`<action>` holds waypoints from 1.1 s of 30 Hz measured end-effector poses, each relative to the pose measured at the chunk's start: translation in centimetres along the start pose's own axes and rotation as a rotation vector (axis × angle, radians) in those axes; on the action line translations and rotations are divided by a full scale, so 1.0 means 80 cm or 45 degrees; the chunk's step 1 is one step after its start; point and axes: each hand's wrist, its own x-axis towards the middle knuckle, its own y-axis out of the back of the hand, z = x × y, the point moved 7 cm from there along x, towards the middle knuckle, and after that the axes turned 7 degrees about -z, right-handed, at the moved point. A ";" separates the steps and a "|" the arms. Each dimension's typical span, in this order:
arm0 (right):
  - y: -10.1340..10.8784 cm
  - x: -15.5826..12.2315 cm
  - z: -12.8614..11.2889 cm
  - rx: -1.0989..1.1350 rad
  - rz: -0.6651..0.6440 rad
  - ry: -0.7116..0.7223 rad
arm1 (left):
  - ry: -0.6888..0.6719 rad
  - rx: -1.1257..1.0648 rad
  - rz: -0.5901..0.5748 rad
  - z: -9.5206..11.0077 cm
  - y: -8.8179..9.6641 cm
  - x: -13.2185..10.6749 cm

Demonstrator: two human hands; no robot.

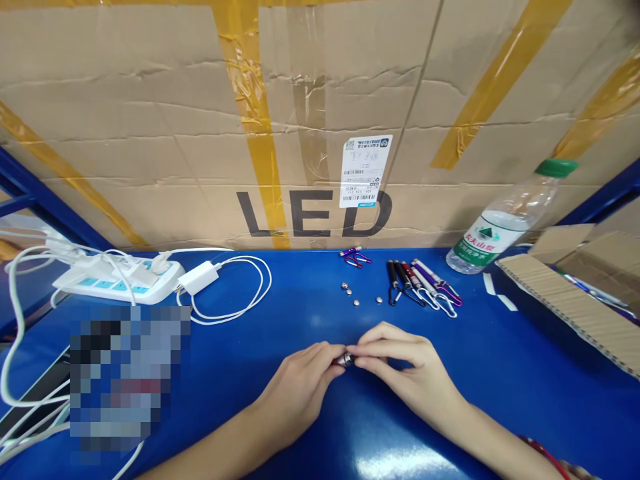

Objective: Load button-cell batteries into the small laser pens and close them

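Just below the middle of the table, my left hand (306, 381) pinches a small silver metal tube (345, 360), most of it hidden by the fingers. The fingertips of my right hand (407, 360) close on the tube's right end; whether they also hold a smaller piece cannot be made out. Beyond the hands lie several button cells (379, 300), small and silver. Behind them, several pen-shaped keychain flashlights (413, 275) with carabiner clips lie side by side in black, red, silver and purple. A separate purple keychain flashlight (350, 251) lies at the back edge.
A large cardboard box (175, 153) stands along the back of the blue table (240, 360). At right are a water bottle (493, 230), white paper strips (507, 303) and an open carton (565, 313). A white power strip (120, 280) with cables and a blurred patch occupy the left.
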 end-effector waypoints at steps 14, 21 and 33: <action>-0.005 0.003 0.013 0.107 -0.204 -0.002 | -0.132 -0.068 -0.062 0.004 -0.010 -0.002; -0.008 0.001 0.014 0.028 -0.202 0.011 | -0.206 0.028 -0.020 0.008 -0.013 -0.006; -0.008 0.004 0.014 -0.188 -0.162 -0.029 | -0.273 0.250 0.151 0.013 -0.006 -0.012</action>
